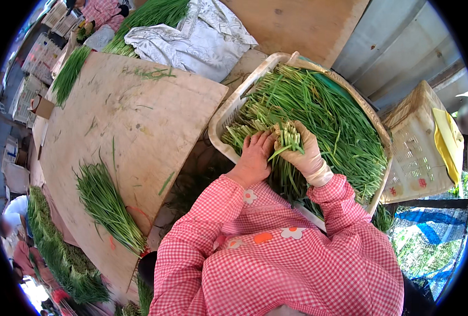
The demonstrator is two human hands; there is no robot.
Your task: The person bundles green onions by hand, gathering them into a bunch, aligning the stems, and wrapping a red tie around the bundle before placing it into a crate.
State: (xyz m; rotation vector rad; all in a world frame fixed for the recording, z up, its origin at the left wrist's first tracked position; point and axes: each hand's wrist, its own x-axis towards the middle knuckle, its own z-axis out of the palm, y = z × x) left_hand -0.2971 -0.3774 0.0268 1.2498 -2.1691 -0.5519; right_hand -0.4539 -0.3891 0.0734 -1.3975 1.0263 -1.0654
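An outdoor work area holds a worn wooden tabletop (139, 121), with a tied bunch of green stalks (105, 205) lying on its near edge. Just right of it sits a white plastic basket (219, 124) heaped with loose green stalks (328, 121). The right hand (302, 152), in a pale glove, has its fingers (310, 139) closed around a small bundle of stalks (289, 139) over the basket. The bare left hand (255, 155) touches that bundle, fingers bent against the stalks. A pale crate (418, 152) stands farther right.
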